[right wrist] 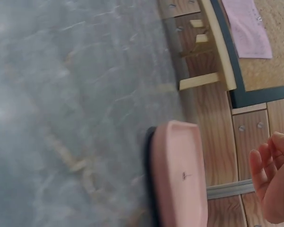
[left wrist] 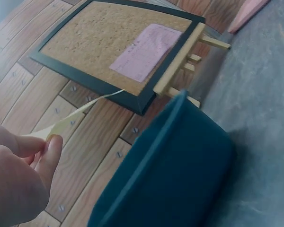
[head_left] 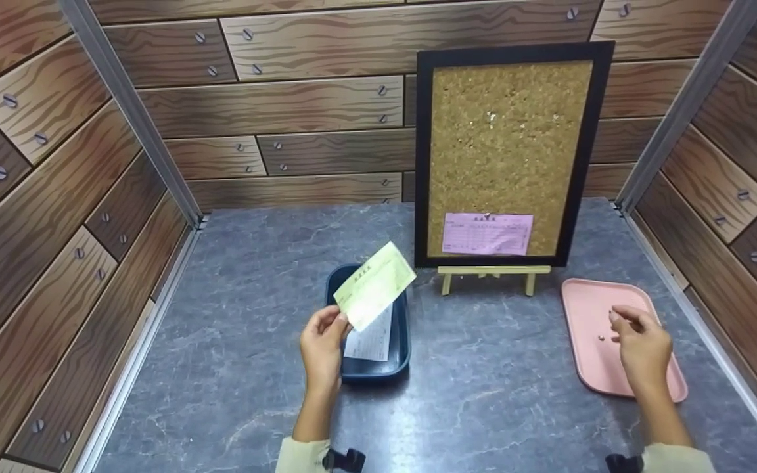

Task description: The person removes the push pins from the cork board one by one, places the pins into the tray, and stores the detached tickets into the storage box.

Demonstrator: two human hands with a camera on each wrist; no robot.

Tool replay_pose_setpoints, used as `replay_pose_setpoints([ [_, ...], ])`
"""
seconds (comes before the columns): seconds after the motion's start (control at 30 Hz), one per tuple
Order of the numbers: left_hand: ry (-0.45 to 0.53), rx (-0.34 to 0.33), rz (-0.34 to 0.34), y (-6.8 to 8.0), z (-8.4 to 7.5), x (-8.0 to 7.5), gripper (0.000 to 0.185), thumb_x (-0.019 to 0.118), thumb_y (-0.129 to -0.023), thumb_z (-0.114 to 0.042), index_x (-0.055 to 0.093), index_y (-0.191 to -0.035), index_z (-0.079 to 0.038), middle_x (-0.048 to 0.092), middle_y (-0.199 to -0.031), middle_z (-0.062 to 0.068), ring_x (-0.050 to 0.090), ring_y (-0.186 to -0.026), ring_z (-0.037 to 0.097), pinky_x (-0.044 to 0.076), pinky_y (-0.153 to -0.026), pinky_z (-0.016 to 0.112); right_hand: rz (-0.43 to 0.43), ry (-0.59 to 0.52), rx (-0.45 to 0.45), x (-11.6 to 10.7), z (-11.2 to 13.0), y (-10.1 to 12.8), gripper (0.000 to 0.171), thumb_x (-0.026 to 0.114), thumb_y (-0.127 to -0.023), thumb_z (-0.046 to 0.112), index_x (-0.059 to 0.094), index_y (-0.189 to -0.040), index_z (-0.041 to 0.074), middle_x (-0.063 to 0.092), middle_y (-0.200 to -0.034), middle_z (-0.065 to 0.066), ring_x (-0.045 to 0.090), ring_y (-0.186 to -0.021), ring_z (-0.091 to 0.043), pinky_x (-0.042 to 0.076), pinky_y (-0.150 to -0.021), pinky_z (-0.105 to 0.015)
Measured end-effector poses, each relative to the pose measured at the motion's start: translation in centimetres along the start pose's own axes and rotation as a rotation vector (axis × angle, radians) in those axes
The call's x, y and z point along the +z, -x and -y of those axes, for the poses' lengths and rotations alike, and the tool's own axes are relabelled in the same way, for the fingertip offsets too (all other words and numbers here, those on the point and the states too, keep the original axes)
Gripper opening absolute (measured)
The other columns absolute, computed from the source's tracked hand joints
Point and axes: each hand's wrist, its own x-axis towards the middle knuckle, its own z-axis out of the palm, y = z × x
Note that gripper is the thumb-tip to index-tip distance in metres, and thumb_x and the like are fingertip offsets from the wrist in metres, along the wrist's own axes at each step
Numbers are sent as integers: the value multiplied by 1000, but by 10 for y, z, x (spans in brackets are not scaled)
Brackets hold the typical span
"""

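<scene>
Fingers (head_left: 341,320) of the left hand (head_left: 322,348) pinch one corner of a pale green slip (head_left: 374,286), thumb on top, w/ the rest of the paper sticking up and away, tilted, above the dark blue tray (head_left: 399,358); held by the corner like that, prob. so the sheet stays flat and its face readable; in the left wrist view the slip (left wrist: 80,111) shows edge-on as a thin curved line. Inside the blue tray lies a white printed sheet (head_left: 370,341), partly under the green one from the head cam. Right hand (head_left: 641,345) hovers over the pink tray (head_left: 592,299), fingertips drawn close together; something tiny may be pinched btw. them, but can't tell from these views; a small dark pin (head_left: 601,338) lies on the pink tray just beside the fingers, also seen in the right wrist view (right wrist: 185,176).

Behind both trays a black-framed cork board (head_left: 510,131) leans upright on a small wooden easel (head_left: 489,276), so its face meets the person; a pink slip (head_left: 487,233) is fixed low on the cork, approx. centred.

All of it sits on a grey marbled desk (head_left: 253,295); wood-plank panels w/ screw heads (head_left: 273,105) close in the back and both sides, metal strips at the corners; pale sleeves at the bottom edge.
</scene>
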Motion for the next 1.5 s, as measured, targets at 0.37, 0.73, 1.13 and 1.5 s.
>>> replay_pose_setpoints([
  [0.37,-53,-32,-99,12,12,-15,22,60,-93,10,61,-114,16,60,-97,19,66,-88,19,60,-81,26,18,102,48,-11,-26,6,24,66,-95,7,69,-113,-7,58,-68,31,59,-60,7,50,-57,-11],
  [0.73,-70,-73,-132,18,23,-14,25,61,-92,10,61,-116,18,64,-98,23,68,-88,20,60,-82,29,26,120,88,-13,-33,6,25,65,-96,8,69,-114,-8,56,-66,35,58,-59,6,49,-55,-11],
  [1.13,-215,-42,-112,24,25,-10,26,65,-90,6,65,-114,15,68,-103,28,68,-87,20,60,-75,25,26,329,85,-19,-40,5,22,67,-94,15,74,-110,1,69,-72,17,47,-60,18,40,-57,-10],
  [1.5,-157,-76,-34,35,16,-6,26,65,-90,6,63,-114,17,68,-96,21,70,-83,17,60,-78,26,13,390,123,-29,-44,10,26,65,-95,21,74,-112,4,73,-80,6,42,-61,18,38,-60,-18],
])
